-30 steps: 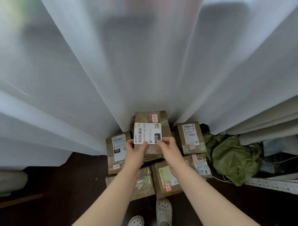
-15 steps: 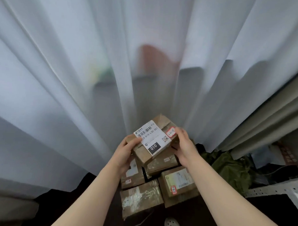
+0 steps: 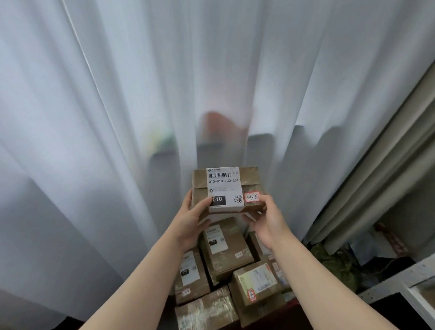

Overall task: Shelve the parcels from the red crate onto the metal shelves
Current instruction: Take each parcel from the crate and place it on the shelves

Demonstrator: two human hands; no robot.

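I hold a brown cardboard parcel [image 3: 248, 180] up in front of the white curtain, its white shipping label facing me with a small red-edged sticker at the lower right. My left hand [image 3: 189, 223] grips its lower left edge, thumb on the label. My right hand [image 3: 266, 221] grips its lower right corner from below. Several more brown parcels [image 3: 225, 254] lie stacked on the dark floor beneath my hands. No red crate is in view.
A sheer white curtain [image 3: 114, 112] fills the view ahead. A beige curtain [image 3: 394, 156] hangs at the right. A white metal shelf corner [image 3: 405, 277] shows at the lower right, with a green cloth bundle [image 3: 336, 262] beside the parcels.
Both hands have lifted the labelled parcel off the pile and turned it from tilted to upright facing me. The view has swung upward.
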